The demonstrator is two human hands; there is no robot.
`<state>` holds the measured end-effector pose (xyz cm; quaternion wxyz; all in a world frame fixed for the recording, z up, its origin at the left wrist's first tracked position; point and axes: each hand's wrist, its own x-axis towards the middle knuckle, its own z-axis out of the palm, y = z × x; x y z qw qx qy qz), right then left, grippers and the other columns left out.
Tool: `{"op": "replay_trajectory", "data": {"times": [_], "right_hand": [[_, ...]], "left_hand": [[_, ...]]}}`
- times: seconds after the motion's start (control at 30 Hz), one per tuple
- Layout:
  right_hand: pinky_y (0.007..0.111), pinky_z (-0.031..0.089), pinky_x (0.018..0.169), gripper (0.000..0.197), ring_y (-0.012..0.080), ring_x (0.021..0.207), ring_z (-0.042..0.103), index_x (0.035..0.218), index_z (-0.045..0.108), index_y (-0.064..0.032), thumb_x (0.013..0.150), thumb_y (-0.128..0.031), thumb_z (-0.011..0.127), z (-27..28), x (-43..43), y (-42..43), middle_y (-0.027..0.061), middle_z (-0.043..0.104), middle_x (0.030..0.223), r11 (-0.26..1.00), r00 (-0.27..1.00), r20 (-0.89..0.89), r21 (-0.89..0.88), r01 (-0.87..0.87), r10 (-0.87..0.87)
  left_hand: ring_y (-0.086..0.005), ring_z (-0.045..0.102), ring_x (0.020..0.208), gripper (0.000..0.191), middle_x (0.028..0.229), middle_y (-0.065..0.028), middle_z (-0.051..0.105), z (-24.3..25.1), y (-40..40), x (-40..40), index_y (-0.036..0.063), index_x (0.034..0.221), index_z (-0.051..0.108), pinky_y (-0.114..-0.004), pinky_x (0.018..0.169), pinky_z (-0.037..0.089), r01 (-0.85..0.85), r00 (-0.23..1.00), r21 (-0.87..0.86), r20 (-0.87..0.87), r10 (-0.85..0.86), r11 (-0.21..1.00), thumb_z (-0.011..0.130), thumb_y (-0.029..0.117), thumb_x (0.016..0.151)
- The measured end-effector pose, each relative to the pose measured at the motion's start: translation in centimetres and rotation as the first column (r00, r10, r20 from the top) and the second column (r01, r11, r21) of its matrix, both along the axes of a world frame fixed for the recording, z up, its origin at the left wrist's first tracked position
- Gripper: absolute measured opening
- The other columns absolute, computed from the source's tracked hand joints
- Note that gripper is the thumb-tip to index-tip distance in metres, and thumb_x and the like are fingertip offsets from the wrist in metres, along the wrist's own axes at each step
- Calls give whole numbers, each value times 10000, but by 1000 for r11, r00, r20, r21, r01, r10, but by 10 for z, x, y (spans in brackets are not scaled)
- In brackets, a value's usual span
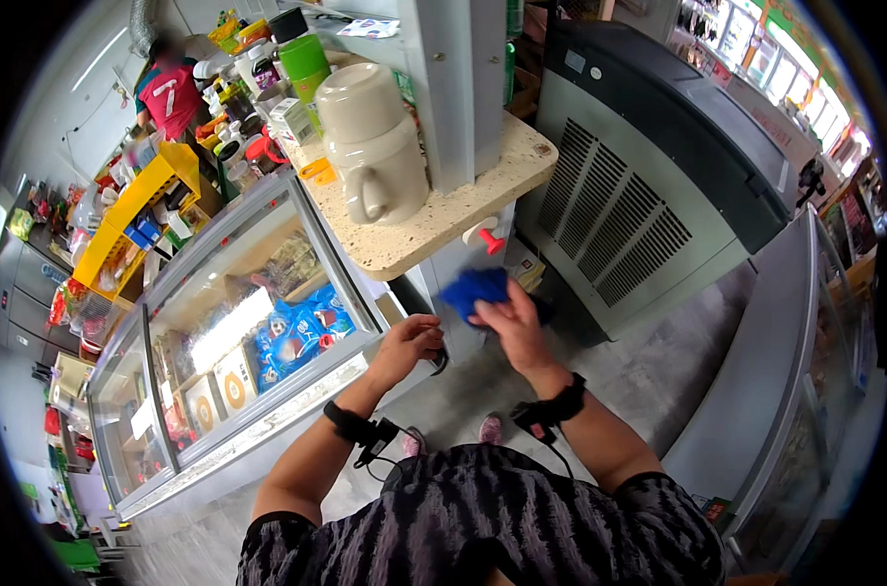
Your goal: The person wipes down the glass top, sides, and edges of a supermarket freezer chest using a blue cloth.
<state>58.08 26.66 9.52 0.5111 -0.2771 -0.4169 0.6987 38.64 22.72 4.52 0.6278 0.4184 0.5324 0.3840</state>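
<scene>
My right hand (515, 329) holds a bunched blue cloth (476, 293), blurred, just below a red hook (492, 242) on the side under the speckled stone counter (443, 231). My left hand (408, 346) is to its left, fingers curled near the end of the glass-topped chest freezer (333, 366); whether its fingertips touch or grip something there I cannot tell. On the counter corner above stand a cream ceramic mug (385, 176) with a similar cream vessel (358, 102) upside down on top, a green-capped container (304, 62) and orange-handled items (317, 171).
A grey machine with vents (612, 212) stands ahead to the right, and another glass-topped freezer (773, 410) curves along the right. Blue packages (297, 337) lie inside the left freezer. A yellow crate (132, 212) rests on it. A person in a red top (169, 99) is at the far left.
</scene>
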Motion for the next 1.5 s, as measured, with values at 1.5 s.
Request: {"op": "replay_trajectory", "data": {"times": [1.5], "right_hand": [[390, 411, 831, 501, 367, 945, 536, 1186, 399, 46, 869, -317, 537, -139, -36, 88, 234, 546, 1045, 754, 693, 299, 236, 612, -656]], "left_hand": [[-285, 594, 837, 527, 846, -173, 610, 57, 59, -24, -41, 1013, 580, -361, 740, 471, 1, 549, 356, -781, 297, 934, 690, 409, 762]]}}
